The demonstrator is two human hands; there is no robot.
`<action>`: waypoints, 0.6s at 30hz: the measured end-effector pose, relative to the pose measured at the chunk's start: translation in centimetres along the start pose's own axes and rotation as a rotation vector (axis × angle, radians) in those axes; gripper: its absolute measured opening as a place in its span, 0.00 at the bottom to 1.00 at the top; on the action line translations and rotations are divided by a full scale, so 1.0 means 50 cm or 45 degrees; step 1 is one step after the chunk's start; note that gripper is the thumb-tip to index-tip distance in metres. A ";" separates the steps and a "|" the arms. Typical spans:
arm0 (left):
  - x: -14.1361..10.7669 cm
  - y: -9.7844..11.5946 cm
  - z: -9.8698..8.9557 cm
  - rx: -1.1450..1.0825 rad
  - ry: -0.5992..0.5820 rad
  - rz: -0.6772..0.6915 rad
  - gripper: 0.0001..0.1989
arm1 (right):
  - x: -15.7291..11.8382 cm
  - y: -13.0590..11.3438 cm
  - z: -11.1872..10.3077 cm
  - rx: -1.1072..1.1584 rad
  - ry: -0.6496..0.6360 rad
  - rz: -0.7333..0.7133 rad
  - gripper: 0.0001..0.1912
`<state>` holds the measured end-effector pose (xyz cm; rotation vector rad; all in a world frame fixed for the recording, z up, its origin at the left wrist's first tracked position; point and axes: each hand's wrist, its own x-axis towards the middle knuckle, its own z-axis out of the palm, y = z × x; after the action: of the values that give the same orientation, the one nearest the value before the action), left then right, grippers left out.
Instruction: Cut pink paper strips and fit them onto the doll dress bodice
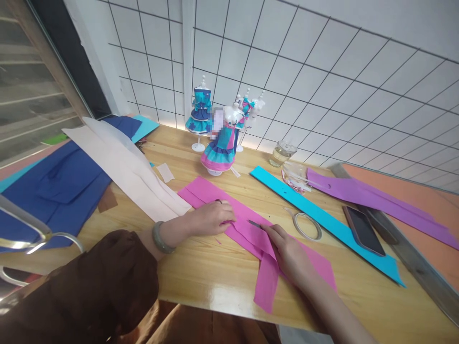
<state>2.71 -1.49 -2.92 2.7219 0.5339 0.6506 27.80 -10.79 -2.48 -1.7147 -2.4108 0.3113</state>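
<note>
A length of pink fabric lies slantwise over the wooden table, with one layer folded along it and a narrow end hanging toward the front edge. My left hand, with a bangle on its wrist, is closed in a pinch on the near edge of this fabric. Further right, my right hand is closed around what look like small scissors. Only their slim grey blade shows, pointing left over the fabric; the handles are hidden in the palm. A bit of pink scrap rests on the wood below.
Small dress forms in doll dresses stand at the back, near a glass cup. Right of the fabric lie a tape roll, a blue strip, a phone and purple fabric. Pale fabric and dark blue fabric spread leftward.
</note>
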 end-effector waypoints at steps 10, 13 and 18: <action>0.003 -0.001 -0.001 0.081 -0.019 0.034 0.11 | 0.016 -0.018 -0.010 0.057 -0.018 0.007 0.29; 0.003 0.001 -0.002 0.060 -0.014 0.013 0.11 | 0.020 -0.023 -0.015 0.077 -0.019 0.004 0.32; 0.004 0.004 -0.004 0.021 -0.004 -0.022 0.10 | 0.029 -0.036 -0.021 0.082 -0.048 0.036 0.32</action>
<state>2.84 -1.53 -2.59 2.7305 0.5638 0.6401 25.98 -9.92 -0.96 -1.7316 -2.3768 0.4243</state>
